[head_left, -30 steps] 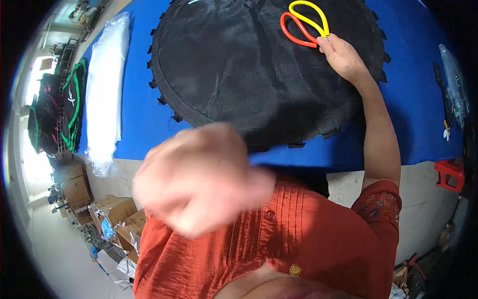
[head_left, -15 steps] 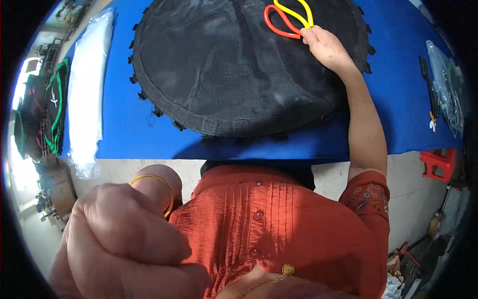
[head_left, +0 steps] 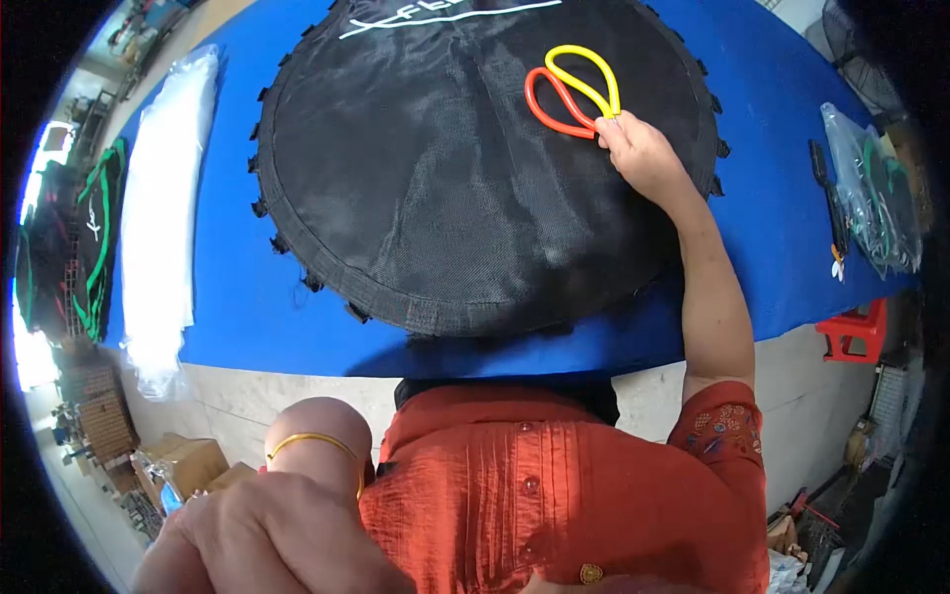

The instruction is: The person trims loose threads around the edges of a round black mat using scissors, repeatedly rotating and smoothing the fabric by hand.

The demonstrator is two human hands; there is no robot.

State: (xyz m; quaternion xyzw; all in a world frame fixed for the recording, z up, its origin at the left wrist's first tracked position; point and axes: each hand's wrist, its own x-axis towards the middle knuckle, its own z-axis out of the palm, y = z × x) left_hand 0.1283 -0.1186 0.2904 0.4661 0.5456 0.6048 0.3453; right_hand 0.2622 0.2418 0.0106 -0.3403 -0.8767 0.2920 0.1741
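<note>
My right hand [head_left: 643, 153] is closed around the lower end of a pair of scissors. Its large red and yellow loop handles [head_left: 584, 89] point away from me, and the blades are hidden in the hand. Beneath it lies a round black mesh sheet [head_left: 465, 208] with small black tabs around its edge and white lettering at the far side. Very close to the camera at lower left, my left hand [head_left: 282, 535] is curled, with a gold bangle on the wrist. The fingertips run out of view, and anything in them is hidden.
A blue-covered table [head_left: 267, 337] carries the sheet. Clear plastic film [head_left: 163, 208] lies at its left, and a plastic bag [head_left: 871, 198] beside a black tool [head_left: 829, 193] at its right. A red stool [head_left: 856, 332] stands at right; cardboard boxes [head_left: 183, 460] sit on the floor at left.
The camera view has tilted up, so table, sheet and scissors appear lower and white lettering has come into sight. My left hand has shifted down in the view. The right hand keeps its hold.
</note>
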